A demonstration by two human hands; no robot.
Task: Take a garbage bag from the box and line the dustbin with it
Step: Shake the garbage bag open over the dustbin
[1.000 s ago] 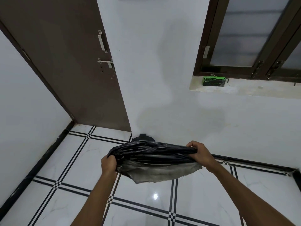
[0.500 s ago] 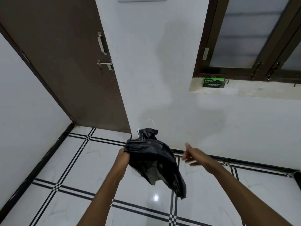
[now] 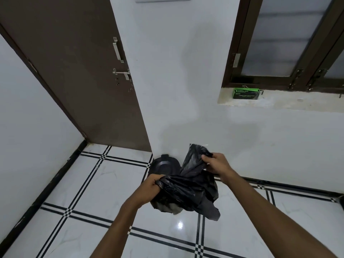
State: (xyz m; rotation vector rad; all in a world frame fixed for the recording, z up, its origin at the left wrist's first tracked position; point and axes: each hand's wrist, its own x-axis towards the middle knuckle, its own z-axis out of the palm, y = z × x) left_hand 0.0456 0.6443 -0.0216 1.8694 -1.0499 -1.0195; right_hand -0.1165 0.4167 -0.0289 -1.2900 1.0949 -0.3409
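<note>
1. Head view: we hold the black garbage bag (image 3: 188, 192) crumpled over the tiled floor (image 3: 93, 183), in front of the black dustbin (image 3: 163, 165) standing against the wall.
2. Our left hand (image 3: 151, 185) clenches the bag's lower bunch; our right hand (image 3: 216, 164) pinches its raised end.
3. Half a second ago the right hand was free; now it grips again.
4. The green box (image 3: 246, 93) sits on the windowsill (image 3: 297, 103), well apart. Open floor surrounds us.
</note>
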